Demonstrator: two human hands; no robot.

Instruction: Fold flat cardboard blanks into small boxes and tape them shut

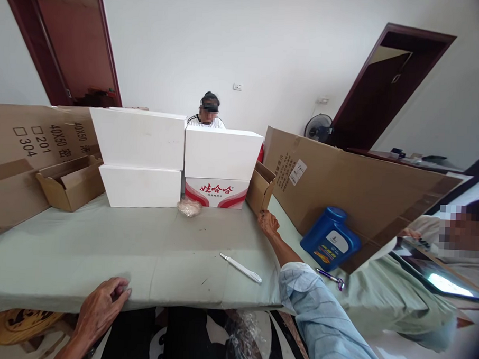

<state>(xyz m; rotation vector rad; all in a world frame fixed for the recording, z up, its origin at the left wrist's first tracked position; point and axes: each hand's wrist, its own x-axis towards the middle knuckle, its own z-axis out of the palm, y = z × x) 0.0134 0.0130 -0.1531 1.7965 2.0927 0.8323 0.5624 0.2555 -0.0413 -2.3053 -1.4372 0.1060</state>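
My right hand (268, 223) reaches forward with curled fingers against the near lower corner of a narrow open cardboard box (259, 190). Its fingertips are partly hidden, so what they grip is unclear. My left hand (104, 301) rests at the table's front edge, loosely bent, thumb apart from the fingers, with nothing visible in it. Between the hands lies a white craft knife (241, 268) with its blade pointing away to the left. A crumpled clear plastic bundle (189, 208) sits before the stacked boxes. A purple razor-like tool (330, 277) lies to the right of my right forearm.
White boxes (139, 187) stand stacked in two columns, one box (216, 193) printed red. Cardboard boxes (70, 182) stand left; a large cardboard panel (335, 178) and blue jug (331, 239) stand right. One person (206, 114) sits opposite, another (459, 231) at right.
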